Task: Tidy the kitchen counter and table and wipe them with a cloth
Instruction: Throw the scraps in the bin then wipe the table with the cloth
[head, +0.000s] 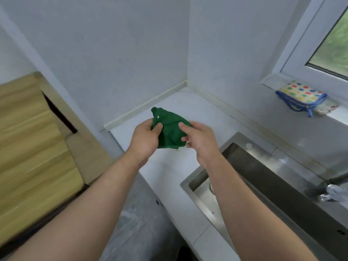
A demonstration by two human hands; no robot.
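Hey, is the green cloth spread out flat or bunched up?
Bunched up: the green cloth is crumpled between the left hand and right hand, both gripping it.

Home kitchen: white counter (169, 178), steel sink (250, 178) with tap (331, 191) (spotted cloth (299, 95) on windowsill (337, 114)).

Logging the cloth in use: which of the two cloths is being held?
The plain green cloth, gripped by the left hand and right hand; the blue-edged dotted cloth lies on the windowsill.
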